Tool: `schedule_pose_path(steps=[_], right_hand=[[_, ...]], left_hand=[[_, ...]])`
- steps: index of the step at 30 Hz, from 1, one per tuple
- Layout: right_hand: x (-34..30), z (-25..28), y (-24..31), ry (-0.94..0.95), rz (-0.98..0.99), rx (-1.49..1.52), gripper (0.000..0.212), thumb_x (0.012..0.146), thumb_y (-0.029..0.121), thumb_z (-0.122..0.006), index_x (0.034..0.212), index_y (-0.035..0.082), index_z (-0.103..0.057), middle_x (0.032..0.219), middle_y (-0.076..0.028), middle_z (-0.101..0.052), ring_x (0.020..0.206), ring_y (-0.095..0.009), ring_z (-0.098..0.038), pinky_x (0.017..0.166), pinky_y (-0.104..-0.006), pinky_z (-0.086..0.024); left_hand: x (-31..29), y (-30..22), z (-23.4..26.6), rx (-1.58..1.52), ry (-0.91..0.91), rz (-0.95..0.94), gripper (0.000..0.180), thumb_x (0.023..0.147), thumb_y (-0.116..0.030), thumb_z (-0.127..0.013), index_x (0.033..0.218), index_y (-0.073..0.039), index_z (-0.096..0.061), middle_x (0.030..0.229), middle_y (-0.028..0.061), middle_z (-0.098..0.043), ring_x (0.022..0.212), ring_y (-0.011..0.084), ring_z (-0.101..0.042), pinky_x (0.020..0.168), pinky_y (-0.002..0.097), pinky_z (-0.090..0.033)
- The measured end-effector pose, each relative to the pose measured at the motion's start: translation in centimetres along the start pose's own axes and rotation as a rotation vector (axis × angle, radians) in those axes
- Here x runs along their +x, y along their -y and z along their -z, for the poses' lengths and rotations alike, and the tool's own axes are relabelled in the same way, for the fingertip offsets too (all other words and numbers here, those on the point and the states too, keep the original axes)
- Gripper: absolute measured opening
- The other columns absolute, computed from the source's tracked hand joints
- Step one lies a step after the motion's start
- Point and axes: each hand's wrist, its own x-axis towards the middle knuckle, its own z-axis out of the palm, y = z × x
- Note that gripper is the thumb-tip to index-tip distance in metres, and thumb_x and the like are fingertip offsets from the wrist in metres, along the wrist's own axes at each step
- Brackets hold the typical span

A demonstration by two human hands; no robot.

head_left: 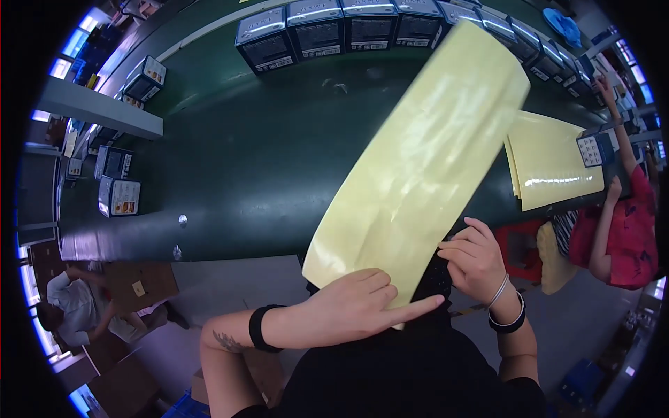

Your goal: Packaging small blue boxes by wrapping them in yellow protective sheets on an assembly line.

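A long, glossy pale-yellow sheet point(418, 153) slants across the middle, from my waist up toward the boxes at the far right. My left hand point(359, 303) grips its lower end, with one finger stretched out to the right and the others bent over the sheet. The thumb is hidden. By the sheet's right edge is my right hand point(476, 258), its fingers loosely bent and apart, with nothing visible in them. Whether its fingertips touch the edge I cannot tell. More yellow sheets point(557, 164) lie stacked on the dark green work surface point(258, 160), to the right.
Dark blue boxes point(315, 31) stand in a row along the far side. Other small boxes point(120, 196) stand at the left, near a grey beam point(104, 108). A box point(594, 150) sits by the yellow stack. A co-worker in red point(624, 237) reaches in at the right; another person point(73, 306) sits at left.
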Motion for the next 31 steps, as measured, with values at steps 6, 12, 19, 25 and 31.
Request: schedule_pose_path(steps=[6,12,19,25,31], right_hand=[[3.6,-1.0,0.5,-0.218,-0.075,0.107,0.031,0.075,0.008,-0.069,0.107,0.006,-0.067,0.109,-0.011,-0.066,0.111,-0.031,-0.058,0.104,-0.0436,-0.041],[7.4,-2.5,-0.7,-0.312,-0.038,0.032,0.037,0.082,0.011,-0.068,0.118,0.004,-0.061,0.123,-0.014,-0.059,0.116,-0.035,-0.053,0.105,-0.0446,-0.039],[10.3,-2.0,-0.6,-0.275,-0.155,0.119,0.040,0.085,0.014,-0.067,0.123,0.003,-0.059,0.133,-0.015,-0.055,0.127,-0.033,-0.048,0.110,-0.0449,-0.034],[11.7,-4.0,-1.3,-0.358,-0.217,0.128,0.041,0.086,0.017,-0.068,0.125,0.004,-0.059,0.134,-0.014,-0.056,0.130,-0.029,-0.048,0.111,-0.0449,-0.032],[11.1,-4.6,-2.5,-0.363,-0.155,0.073,0.051,0.089,0.018,-0.066,0.136,0.007,-0.051,0.135,-0.014,-0.056,0.130,-0.029,-0.049,0.111,-0.0457,-0.031]], left_hand=[[-2.4,5.0,0.2,0.432,-0.615,0.068,0.038,0.075,0.002,-0.060,0.111,-0.006,-0.067,0.117,0.0112,-0.065,0.122,0.0272,-0.055,0.111,0.0498,-0.034],[-4.4,8.1,-1.3,0.269,-0.689,0.302,0.029,0.078,0.002,-0.060,0.105,-0.004,-0.067,0.121,0.0120,-0.063,0.126,0.0283,-0.052,0.111,0.0483,-0.033],[-0.4,8.1,0.0,0.043,-0.822,0.532,0.025,0.083,-0.003,-0.062,0.107,-0.003,-0.066,0.123,0.0131,-0.062,0.127,0.0309,-0.050,0.111,0.0440,-0.032],[7.8,9.2,-0.2,0.194,-1.129,0.479,0.022,0.085,-0.006,-0.063,0.107,0.000,-0.066,0.120,0.0136,-0.064,0.127,0.0301,-0.050,0.113,0.0452,-0.030],[9.7,11.2,-1.9,0.243,-1.146,0.420,0.032,0.089,-0.009,-0.062,0.120,0.000,-0.060,0.137,0.0179,-0.052,0.134,0.0287,-0.044,0.114,0.0468,-0.028]])
